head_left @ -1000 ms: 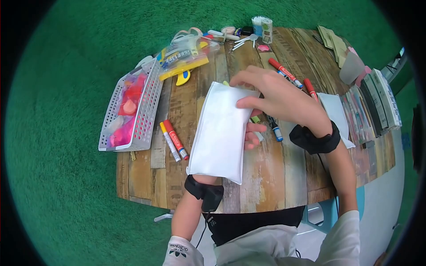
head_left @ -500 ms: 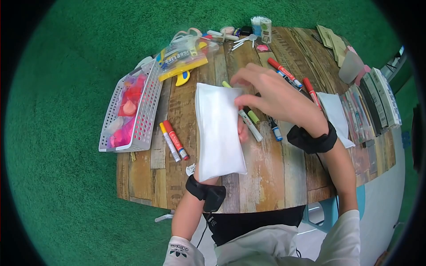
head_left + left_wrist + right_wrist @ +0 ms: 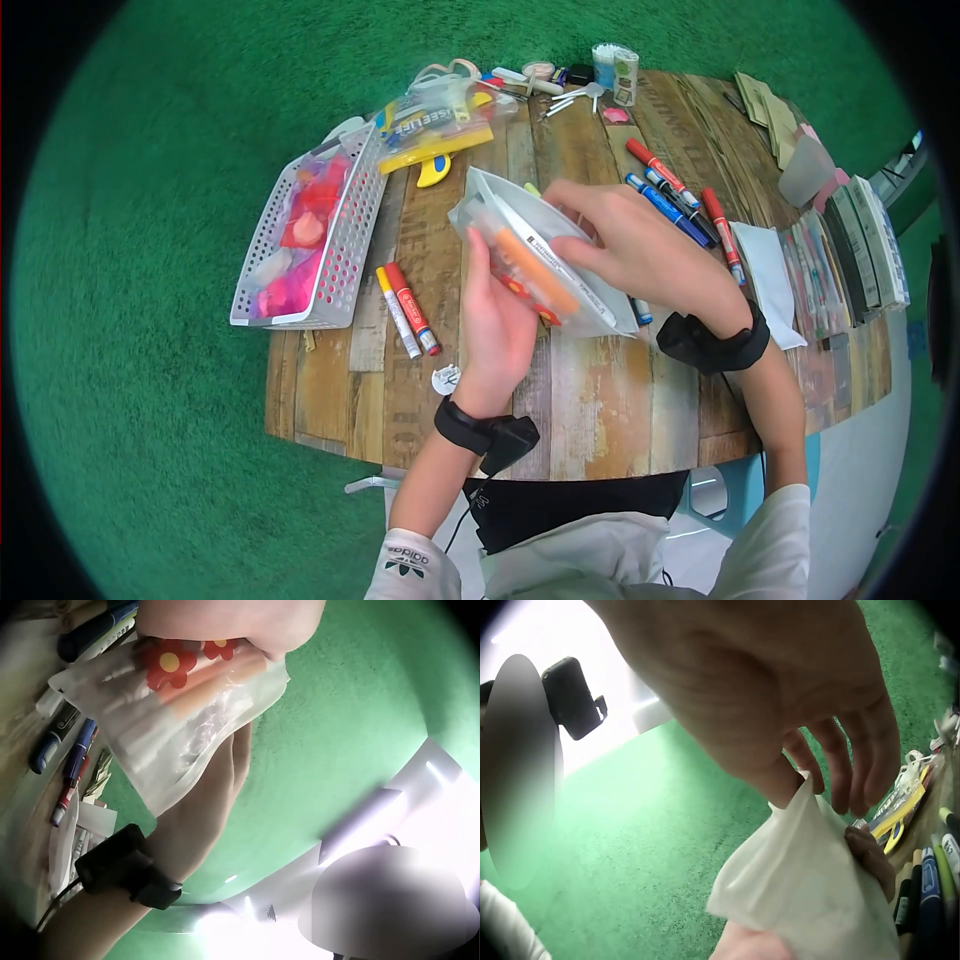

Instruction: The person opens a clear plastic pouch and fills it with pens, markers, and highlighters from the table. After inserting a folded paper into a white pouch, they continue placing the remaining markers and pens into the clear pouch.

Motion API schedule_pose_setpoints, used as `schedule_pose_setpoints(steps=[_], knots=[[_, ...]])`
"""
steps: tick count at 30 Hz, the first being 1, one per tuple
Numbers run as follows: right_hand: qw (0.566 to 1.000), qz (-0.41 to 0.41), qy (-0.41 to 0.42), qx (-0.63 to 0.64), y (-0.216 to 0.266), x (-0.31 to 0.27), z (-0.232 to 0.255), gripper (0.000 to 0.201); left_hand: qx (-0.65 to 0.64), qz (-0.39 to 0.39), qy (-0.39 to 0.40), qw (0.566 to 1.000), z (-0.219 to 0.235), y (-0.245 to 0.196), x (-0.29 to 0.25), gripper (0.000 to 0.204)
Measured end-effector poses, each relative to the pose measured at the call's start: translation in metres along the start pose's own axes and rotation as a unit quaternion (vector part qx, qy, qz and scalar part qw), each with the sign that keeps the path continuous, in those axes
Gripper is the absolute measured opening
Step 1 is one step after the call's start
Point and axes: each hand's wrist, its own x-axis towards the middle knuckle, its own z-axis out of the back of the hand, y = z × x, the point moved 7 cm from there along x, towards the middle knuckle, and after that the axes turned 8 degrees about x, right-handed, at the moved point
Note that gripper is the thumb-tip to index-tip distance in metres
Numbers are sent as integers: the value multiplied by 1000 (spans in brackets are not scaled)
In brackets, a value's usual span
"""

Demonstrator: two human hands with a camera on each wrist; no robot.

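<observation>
Pouch [image 3: 548,272] between hands [image 3: 500,335], right fingers [image 3: 881,750] curved

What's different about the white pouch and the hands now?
The pouch has turned: its plain white side faced up before, and now a see-through side with red flowers shows. The left hand was mostly hidden beneath it; now its palm and thumb show on the near side. The right hand stays at the pouch's edge. The basket and the two markers beside it stayed put.
</observation>
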Motion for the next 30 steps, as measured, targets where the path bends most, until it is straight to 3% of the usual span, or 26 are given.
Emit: schedule_pose_setpoints(steps=[1,3,9,10,12,15,20,25,30], knots=[[1000,2,1,0,2,2,3,31,-10,-12,8,1000,-2,-3,-2,54],[994,-70,63,58,-1,3,0,34,-21,-26,14,999,-6,-8,-6,54],[997,55,36,29,-6,1,-2,37,10,-24,30,999,-8,-10,-9,57],[997,58,39,30,-3,2,1,37,42,-39,41,998,-6,-10,-8,58],[992,-35,86,81,-7,3,4,37,81,-79,71,991,-8,-13,-8,62],[984,-2,99,149,-13,4,4,35,127,-121,98,979,-12,-13,-13,70],[977,-3,135,167,-17,5,0,37,108,-135,75,982,-11,-17,-10,66],[980,-6,110,163,-23,6,-4,39,86,-139,-30,986,5,-19,-8,52],[979,-49,82,178,-23,8,-5,39,77,-123,-16,989,2,-21,-7,41]])
